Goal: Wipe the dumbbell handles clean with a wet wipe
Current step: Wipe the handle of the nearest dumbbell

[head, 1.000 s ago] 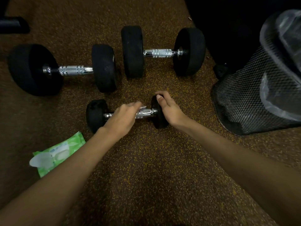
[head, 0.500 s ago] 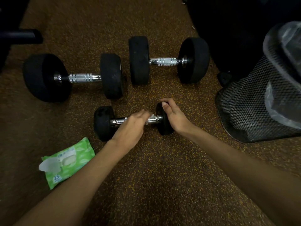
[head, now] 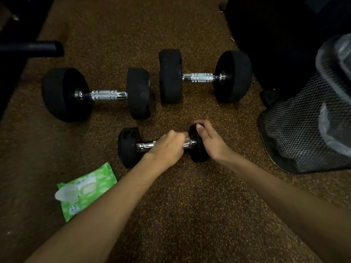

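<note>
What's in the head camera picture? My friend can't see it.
A person's left hand grips the chrome handle of a small dumbbell while the right hand holds its end weight. Two bigger dumbbells lie behind, a green wipes pack left, a mesh bin right.

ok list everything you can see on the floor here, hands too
small dumbbell: 1, black ends, shiny handle, middle of the floor, under both hands
big dumbbells: 2, black ends, shiny handles, side by side behind the small one
wipes pack: 1, green with a white flap, on the floor left of the left forearm
mesh bin: 1, black with a clear liner, right edge
tube: 1, black, upper left edge
floor: 1, brown with yellow specks, under everything
left hand: 1, curled round the small dumbbell's handle; no wipe can be made out in it
right hand: 1, gripping the small dumbbell's right end
</note>
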Action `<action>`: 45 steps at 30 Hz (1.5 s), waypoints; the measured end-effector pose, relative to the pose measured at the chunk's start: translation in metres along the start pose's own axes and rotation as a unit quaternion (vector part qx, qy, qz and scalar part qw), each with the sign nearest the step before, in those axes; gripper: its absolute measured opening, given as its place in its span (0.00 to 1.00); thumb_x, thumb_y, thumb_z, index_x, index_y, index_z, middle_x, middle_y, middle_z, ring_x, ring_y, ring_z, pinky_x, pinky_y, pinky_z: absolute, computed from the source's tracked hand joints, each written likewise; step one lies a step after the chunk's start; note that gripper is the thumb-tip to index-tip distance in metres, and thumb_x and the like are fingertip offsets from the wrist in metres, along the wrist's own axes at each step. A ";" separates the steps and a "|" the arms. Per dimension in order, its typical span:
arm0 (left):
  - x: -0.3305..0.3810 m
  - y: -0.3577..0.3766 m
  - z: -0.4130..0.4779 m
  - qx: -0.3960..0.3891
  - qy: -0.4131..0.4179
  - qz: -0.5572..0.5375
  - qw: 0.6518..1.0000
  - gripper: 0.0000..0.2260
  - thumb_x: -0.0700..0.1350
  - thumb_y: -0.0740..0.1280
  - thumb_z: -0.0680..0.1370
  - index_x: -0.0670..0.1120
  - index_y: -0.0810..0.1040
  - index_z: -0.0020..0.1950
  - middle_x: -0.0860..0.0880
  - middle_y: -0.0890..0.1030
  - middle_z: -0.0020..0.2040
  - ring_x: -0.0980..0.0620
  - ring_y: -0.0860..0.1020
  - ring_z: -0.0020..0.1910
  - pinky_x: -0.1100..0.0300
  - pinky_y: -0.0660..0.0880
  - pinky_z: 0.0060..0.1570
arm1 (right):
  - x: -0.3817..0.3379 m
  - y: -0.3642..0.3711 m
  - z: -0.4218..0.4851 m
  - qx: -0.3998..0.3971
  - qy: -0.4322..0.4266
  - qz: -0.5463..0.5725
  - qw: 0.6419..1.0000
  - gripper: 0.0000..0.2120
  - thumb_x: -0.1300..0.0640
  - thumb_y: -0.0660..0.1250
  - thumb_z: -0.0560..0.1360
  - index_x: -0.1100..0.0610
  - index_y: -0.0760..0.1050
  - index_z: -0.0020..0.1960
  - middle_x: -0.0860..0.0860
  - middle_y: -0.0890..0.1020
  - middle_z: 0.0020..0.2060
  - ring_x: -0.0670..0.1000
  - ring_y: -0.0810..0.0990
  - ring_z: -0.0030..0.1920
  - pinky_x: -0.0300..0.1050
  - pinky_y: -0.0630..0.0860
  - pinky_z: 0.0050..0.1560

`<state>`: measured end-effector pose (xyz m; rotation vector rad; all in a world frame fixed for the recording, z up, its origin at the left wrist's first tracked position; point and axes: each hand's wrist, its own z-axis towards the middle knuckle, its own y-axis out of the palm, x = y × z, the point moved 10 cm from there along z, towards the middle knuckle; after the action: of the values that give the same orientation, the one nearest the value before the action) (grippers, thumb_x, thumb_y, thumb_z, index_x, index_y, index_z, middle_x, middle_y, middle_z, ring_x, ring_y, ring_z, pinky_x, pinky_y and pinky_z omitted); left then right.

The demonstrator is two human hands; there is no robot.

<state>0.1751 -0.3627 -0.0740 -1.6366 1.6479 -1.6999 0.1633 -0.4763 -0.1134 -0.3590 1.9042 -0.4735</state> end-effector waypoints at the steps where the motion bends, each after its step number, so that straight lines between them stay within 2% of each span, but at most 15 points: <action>1: -0.003 0.000 0.003 -0.010 -0.015 0.002 1.000 0.12 0.39 0.56 0.80 0.44 0.75 0.60 0.39 0.77 0.54 0.38 0.77 0.53 0.50 0.74 0.49 | 0.000 0.000 0.000 0.000 0.003 0.001 1.000 0.14 0.45 0.49 0.82 0.43 0.66 0.64 0.55 0.73 0.60 0.55 0.72 0.60 0.56 0.70 0.63; 9: -0.010 0.011 0.024 -0.053 -0.079 -0.019 0.995 0.13 0.45 0.58 0.80 0.46 0.75 0.62 0.40 0.75 0.57 0.40 0.75 0.55 0.50 0.73 0.52 | 0.000 -0.001 0.001 0.004 0.006 0.005 1.000 0.11 0.45 0.50 0.81 0.41 0.66 0.61 0.56 0.74 0.57 0.55 0.74 0.57 0.53 0.71 0.60; 15: 0.008 0.008 -0.009 0.088 0.026 -0.024 0.996 0.17 0.34 0.57 0.78 0.44 0.73 0.65 0.41 0.76 0.61 0.41 0.74 0.61 0.52 0.71 0.60 | 0.001 -0.001 -0.001 0.001 0.006 -0.003 1.000 0.14 0.46 0.49 0.82 0.44 0.66 0.64 0.54 0.73 0.60 0.53 0.72 0.60 0.48 0.68 0.59; 20: 0.019 0.022 -0.031 0.146 0.095 0.052 0.983 0.27 0.30 0.58 0.74 0.38 0.63 0.73 0.41 0.67 0.73 0.46 0.61 0.74 0.55 0.52 0.75 | -0.003 -0.003 -0.002 0.010 -0.001 -0.008 1.000 0.15 0.48 0.50 0.82 0.47 0.67 0.65 0.54 0.74 0.60 0.53 0.70 0.63 0.53 0.66 0.67; 25: 0.017 0.047 -0.048 0.162 0.123 0.142 0.969 0.30 0.31 0.72 0.66 0.37 0.71 0.69 0.40 0.72 0.68 0.45 0.70 0.69 0.48 0.67 0.67 | -0.003 -0.003 -0.003 0.012 -0.001 -0.010 1.000 0.15 0.48 0.50 0.82 0.47 0.67 0.66 0.56 0.73 0.60 0.54 0.71 0.62 0.52 0.66 0.66; 27: 0.014 0.060 -0.055 0.142 0.133 0.143 0.970 0.32 0.31 0.72 0.66 0.38 0.70 0.70 0.41 0.71 0.69 0.46 0.70 0.69 0.49 0.65 0.69 | -0.003 -0.002 -0.003 0.012 0.002 -0.005 1.000 0.14 0.47 0.50 0.82 0.46 0.67 0.65 0.56 0.74 0.59 0.54 0.72 0.61 0.55 0.68 0.65; 29: 0.004 0.067 -0.064 0.129 0.103 0.079 0.983 0.30 0.30 0.67 0.72 0.42 0.64 0.73 0.44 0.67 0.72 0.49 0.69 0.70 0.55 0.59 0.71 | -0.003 -0.002 -0.003 0.010 0.005 -0.001 1.000 0.14 0.46 0.49 0.82 0.45 0.67 0.64 0.55 0.74 0.58 0.55 0.72 0.59 0.56 0.68 0.64; 31: -0.018 0.052 -0.072 0.185 -0.010 -0.109 0.977 0.24 0.35 0.61 0.79 0.46 0.64 0.74 0.49 0.73 0.67 0.51 0.78 0.60 0.64 0.70 0.63 | -0.004 -0.002 -0.004 0.007 0.007 -0.001 1.000 0.14 0.45 0.49 0.82 0.45 0.67 0.64 0.55 0.74 0.57 0.55 0.72 0.59 0.55 0.68 0.64; 33: -0.049 0.051 -0.081 0.228 -0.220 -0.327 0.890 0.16 0.41 0.59 0.81 0.48 0.71 0.69 0.51 0.78 0.58 0.55 0.78 0.46 0.66 0.74 0.48 | -0.004 -0.002 -0.005 0.004 0.009 -0.003 1.000 0.15 0.45 0.49 0.82 0.45 0.66 0.65 0.55 0.73 0.58 0.55 0.71 0.59 0.54 0.68 0.64; 34: -0.060 0.069 -0.084 0.220 -0.328 -0.481 0.782 0.13 0.42 0.59 0.81 0.46 0.75 0.65 0.48 0.79 0.57 0.53 0.77 0.46 0.62 0.74 0.49 | -0.005 -0.002 -0.005 0.005 0.009 -0.004 1.000 0.15 0.45 0.49 0.82 0.45 0.66 0.65 0.55 0.73 0.58 0.55 0.71 0.59 0.53 0.68 0.64; 35: -0.056 0.089 -0.080 0.203 -0.385 -0.640 0.633 0.11 0.41 0.58 0.81 0.42 0.75 0.62 0.44 0.79 0.54 0.50 0.77 0.48 0.58 0.74 0.52 | -0.005 -0.002 -0.005 0.007 0.008 -0.005 1.000 0.15 0.46 0.49 0.82 0.46 0.66 0.65 0.55 0.73 0.58 0.55 0.71 0.59 0.53 0.68 0.63; 37: -0.033 0.101 -0.056 0.179 -0.370 -0.837 0.362 0.10 0.39 0.55 0.82 0.38 0.73 0.59 0.40 0.78 0.49 0.46 0.77 0.47 0.54 0.73 0.57 | -0.007 -0.003 -0.006 0.011 0.005 -0.005 1.000 0.15 0.46 0.49 0.82 0.47 0.67 0.65 0.55 0.73 0.57 0.55 0.71 0.59 0.53 0.69 0.63; 38: -0.027 0.100 -0.043 0.179 -0.353 -0.873 0.283 0.11 0.38 0.53 0.82 0.36 0.73 0.58 0.39 0.77 0.47 0.45 0.77 0.46 0.52 0.73 0.59 | -0.007 -0.003 -0.006 0.014 0.005 -0.006 1.000 0.15 0.47 0.49 0.82 0.47 0.67 0.65 0.55 0.73 0.57 0.55 0.72 0.59 0.53 0.69 0.63; 40: -0.020 0.097 -0.029 0.176 -0.341 -0.892 0.238 0.13 0.37 0.50 0.82 0.35 0.73 0.50 0.37 0.76 0.44 0.43 0.76 0.43 0.48 0.71 0.60 | -0.006 -0.004 -0.005 0.019 0.007 -0.007 1.000 0.14 0.47 0.49 0.82 0.47 0.67 0.64 0.55 0.74 0.57 0.55 0.72 0.59 0.52 0.69 0.63; 45: -0.021 0.103 -0.026 0.155 -0.323 -0.893 0.274 0.13 0.36 0.51 0.80 0.36 0.72 0.59 0.38 0.77 0.48 0.43 0.77 0.46 0.51 0.71 0.60 | -0.006 -0.004 -0.005 0.022 0.004 -0.008 1.000 0.14 0.47 0.49 0.82 0.47 0.67 0.64 0.54 0.74 0.56 0.54 0.72 0.59 0.52 0.68 0.63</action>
<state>0.1108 -0.3660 -0.1610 -3.0398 -1.7620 -0.6719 0.1609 -0.4764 -0.1047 -0.3454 1.8969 -0.5275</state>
